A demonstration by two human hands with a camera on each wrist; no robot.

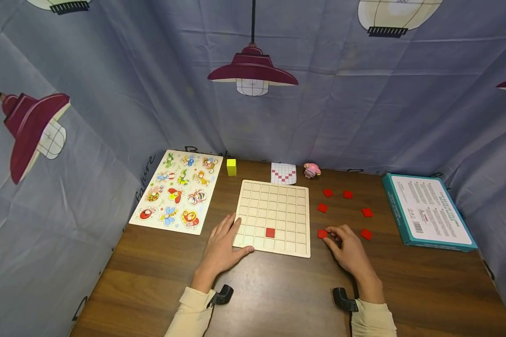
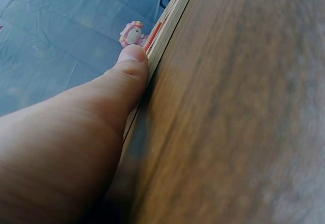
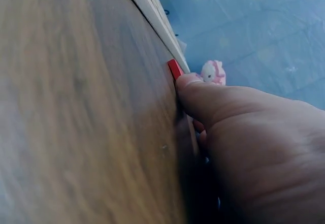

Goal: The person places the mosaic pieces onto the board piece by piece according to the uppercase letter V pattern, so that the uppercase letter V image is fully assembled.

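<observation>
A pale wooden grid board point(image 1: 293, 220) lies on the table, with one red square tile point(image 1: 270, 232) in a cell of its lower part. My left hand point(image 1: 221, 248) rests at the board's near left corner, fingers fairly straight along the left side and thumb on the front edge. In the left wrist view the thumb point(image 2: 133, 56) presses against the board's edge. To the right of the board, my right hand point(image 1: 349, 248) pinches another red tile point(image 1: 322, 233) between thumb and forefinger, low at the tabletop. The right wrist view shows this tile point(image 3: 174, 69) at the thumb tip.
Several loose red tiles point(image 1: 367, 212) are spread right of the board. Behind it lie a pattern card point(image 1: 284, 173) and a pink figurine point(image 1: 311, 170). A yellow block point(image 1: 231, 167) and an insect picture board point(image 1: 174, 192) are at left, a teal box point(image 1: 432, 210) at right.
</observation>
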